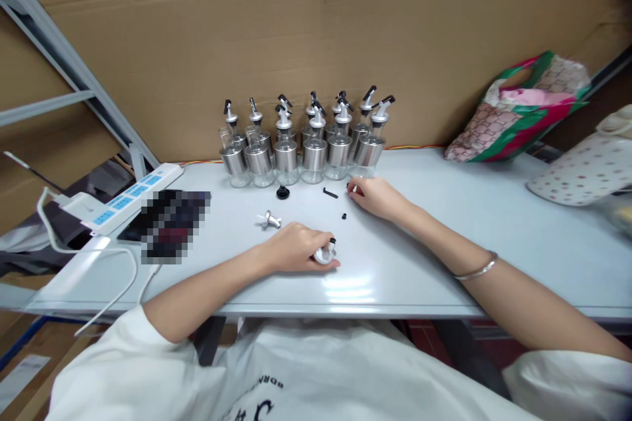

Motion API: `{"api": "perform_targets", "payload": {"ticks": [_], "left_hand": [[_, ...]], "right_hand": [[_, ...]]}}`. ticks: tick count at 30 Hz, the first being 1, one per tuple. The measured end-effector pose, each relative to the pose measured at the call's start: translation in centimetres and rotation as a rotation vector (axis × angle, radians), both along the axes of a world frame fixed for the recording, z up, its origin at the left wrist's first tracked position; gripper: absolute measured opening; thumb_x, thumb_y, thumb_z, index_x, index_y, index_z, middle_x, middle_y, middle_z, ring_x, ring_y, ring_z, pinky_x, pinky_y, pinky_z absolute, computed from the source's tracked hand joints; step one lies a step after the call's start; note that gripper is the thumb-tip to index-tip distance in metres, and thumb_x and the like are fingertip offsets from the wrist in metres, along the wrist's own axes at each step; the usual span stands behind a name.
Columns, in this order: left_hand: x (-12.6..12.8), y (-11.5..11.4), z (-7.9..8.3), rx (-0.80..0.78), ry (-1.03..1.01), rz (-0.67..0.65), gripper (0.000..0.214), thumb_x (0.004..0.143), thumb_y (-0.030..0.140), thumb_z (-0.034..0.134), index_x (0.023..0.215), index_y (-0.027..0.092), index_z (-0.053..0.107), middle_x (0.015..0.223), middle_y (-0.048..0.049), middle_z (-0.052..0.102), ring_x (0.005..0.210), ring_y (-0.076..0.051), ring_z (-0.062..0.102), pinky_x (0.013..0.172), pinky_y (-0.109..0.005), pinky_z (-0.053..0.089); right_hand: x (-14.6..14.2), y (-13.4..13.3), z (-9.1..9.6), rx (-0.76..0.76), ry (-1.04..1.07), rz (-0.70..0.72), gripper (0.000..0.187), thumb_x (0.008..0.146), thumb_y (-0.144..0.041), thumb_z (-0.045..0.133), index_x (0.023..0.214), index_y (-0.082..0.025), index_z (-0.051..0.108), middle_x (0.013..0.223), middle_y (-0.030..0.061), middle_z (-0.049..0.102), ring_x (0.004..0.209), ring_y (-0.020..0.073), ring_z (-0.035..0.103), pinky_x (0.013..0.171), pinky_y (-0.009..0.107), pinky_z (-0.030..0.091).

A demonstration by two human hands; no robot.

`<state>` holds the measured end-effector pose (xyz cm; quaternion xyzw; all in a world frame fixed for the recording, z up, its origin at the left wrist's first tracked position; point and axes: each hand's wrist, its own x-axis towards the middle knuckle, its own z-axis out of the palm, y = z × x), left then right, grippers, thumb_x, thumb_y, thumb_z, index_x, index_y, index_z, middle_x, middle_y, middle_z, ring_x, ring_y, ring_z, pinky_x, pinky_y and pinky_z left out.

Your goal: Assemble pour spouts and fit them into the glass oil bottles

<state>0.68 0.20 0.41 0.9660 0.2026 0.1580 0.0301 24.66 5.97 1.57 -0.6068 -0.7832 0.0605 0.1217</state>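
Observation:
My left hand rests on the pale table, fingers closed round a small silver pourer spout with a black tip. My right hand lies further back, fingertips pinched on a tiny black part just in front of the bottles. Several glass oil bottles with steel sleeves and pourer tops stand in rows at the back. Loose on the table lie another silver spout, a black round stopper, a short black rod and a small black bit.
A white power strip and a white cable lie at the left, beside a blurred dark object. A patterned bag and a dotted white item sit at the right. Cardboard walls the back.

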Motion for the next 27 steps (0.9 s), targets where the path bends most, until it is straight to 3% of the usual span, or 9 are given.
{"api": "perform_targets", "payload": {"ticks": [9, 17, 27], "left_hand": [[0.0, 0.0, 0.0, 0.022, 0.0, -0.005, 0.033, 0.087, 0.05, 0.053, 0.084, 0.017, 0.058, 0.063, 0.0003, 0.066, 0.058, -0.015, 0.064, 0.053, -0.024, 0.036], [0.1, 0.0, 0.1, -0.006, 0.027, 0.001, 0.035, 0.087, 0.052, 0.052, 0.084, 0.017, 0.058, 0.067, -0.0012, 0.068, 0.059, -0.016, 0.065, 0.054, -0.025, 0.039], [0.3, -0.2, 0.5, -0.035, 0.051, 0.053, 0.05, 0.084, 0.065, 0.049, 0.081, 0.017, 0.059, 0.06, -0.0021, 0.064, 0.058, -0.018, 0.064, 0.057, -0.027, 0.039]], "right_hand": [[0.2, 0.5, -0.2, 0.042, -0.011, 0.125, 0.024, 0.083, -0.007, 0.05, 0.097, -0.012, 0.07, 0.103, 0.014, 0.068, 0.092, 0.0238, 0.064, 0.086, 0.031, 0.047], [0.1, 0.5, -1.2, 0.235, 0.056, 0.501, 0.029, 0.087, -0.015, 0.049, 0.109, -0.013, 0.068, 0.107, 0.0147, 0.069, 0.1, 0.0266, 0.064, 0.088, 0.042, 0.052], [-0.5, -0.1, -0.6, 0.24, 0.048, 0.53, 0.024, 0.088, -0.016, 0.05, 0.091, -0.013, 0.073, 0.099, 0.0139, 0.072, 0.087, 0.022, 0.069, 0.082, 0.034, 0.055]]}}
